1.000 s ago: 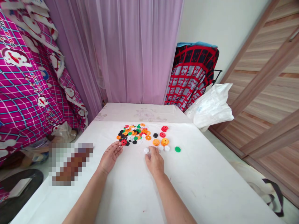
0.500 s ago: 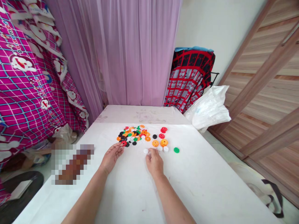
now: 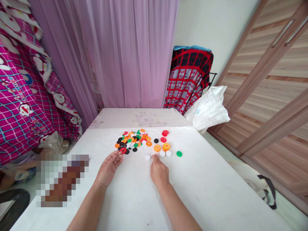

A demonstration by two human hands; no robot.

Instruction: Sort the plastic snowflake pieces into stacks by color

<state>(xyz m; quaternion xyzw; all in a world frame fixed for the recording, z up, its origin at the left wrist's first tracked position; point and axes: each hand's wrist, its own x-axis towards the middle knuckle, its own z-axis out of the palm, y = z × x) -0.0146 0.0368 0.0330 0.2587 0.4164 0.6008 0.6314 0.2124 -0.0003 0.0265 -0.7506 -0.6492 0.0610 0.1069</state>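
My left hand rests at the near left edge of a pile of colourful notched plastic discs. Its fingers are stretched out, the tips at a red disc. My right hand is on the table with fingers curled; their undersides are hidden. A single white disc lies just left of its fingertips, with a small gap between. Beyond this hand lie two white discs, orange discs, red discs and a black disc. A green disc lies farther right.
The discs lie on a white-covered table. A pixelated patch covers something at its left edge. A white plastic bag stands by the right far corner. Wooden wardrobe doors are on the right, a purple curtain behind.
The view has turned slightly, shifting everything left. A gap now shows between my right fingertips and the single white disc. My left hand stays at the red disc.
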